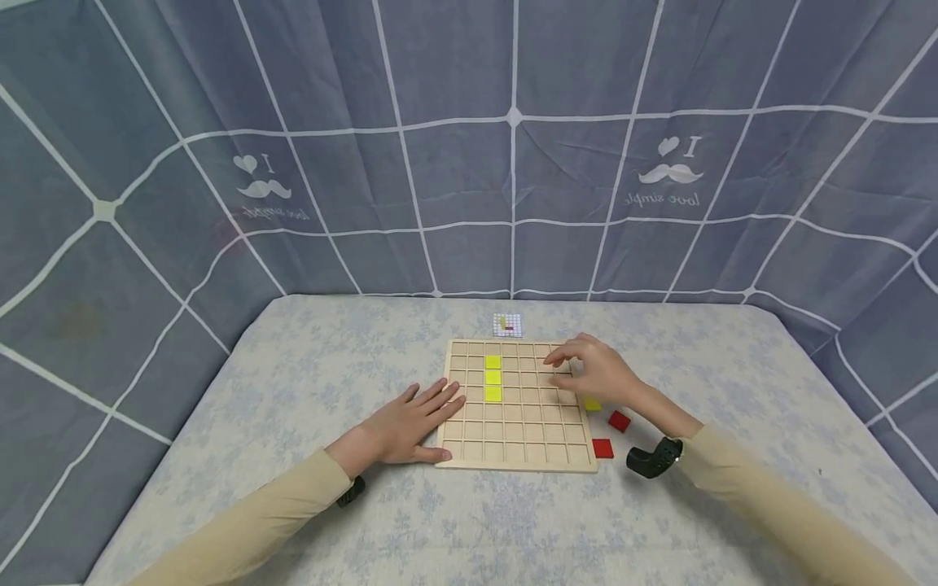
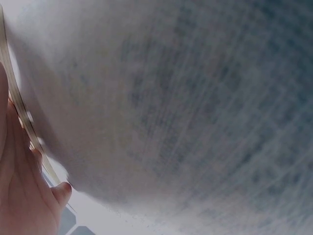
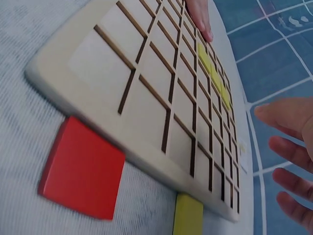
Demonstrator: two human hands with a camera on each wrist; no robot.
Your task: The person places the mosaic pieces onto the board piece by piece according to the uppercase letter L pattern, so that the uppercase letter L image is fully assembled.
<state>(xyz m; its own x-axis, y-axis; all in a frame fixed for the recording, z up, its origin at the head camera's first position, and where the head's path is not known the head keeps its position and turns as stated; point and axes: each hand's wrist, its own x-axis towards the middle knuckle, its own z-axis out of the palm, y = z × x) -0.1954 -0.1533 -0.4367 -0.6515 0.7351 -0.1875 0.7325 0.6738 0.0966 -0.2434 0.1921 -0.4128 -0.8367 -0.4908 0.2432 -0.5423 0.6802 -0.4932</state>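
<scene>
A wooden grid board point(image 1: 516, 462) lies flat on the table, with three yellow square tiles point(image 1: 493, 377) set in one column of its cells. My left hand point(image 1: 410, 423) rests on the board's left edge, fingers spread. Over the board's right side hovers my right hand point(image 1: 597, 370), thumb and fingers apart with nothing between them. Just off the right edge sit a yellow tile point(image 1: 592, 404), partly covered by the right hand in the head view, and two red tiles, one near the corner point(image 1: 602, 448) and another farther out point(image 1: 619, 421).
Behind the board lies a small printed card point(image 1: 507, 325) showing a coloured grid. The table has a pale floral cloth point(image 1: 352, 350). A blue curtain with white lines point(image 1: 454, 179) hangs at the back and sides. Black bands point(image 1: 655, 458) are on the wrists.
</scene>
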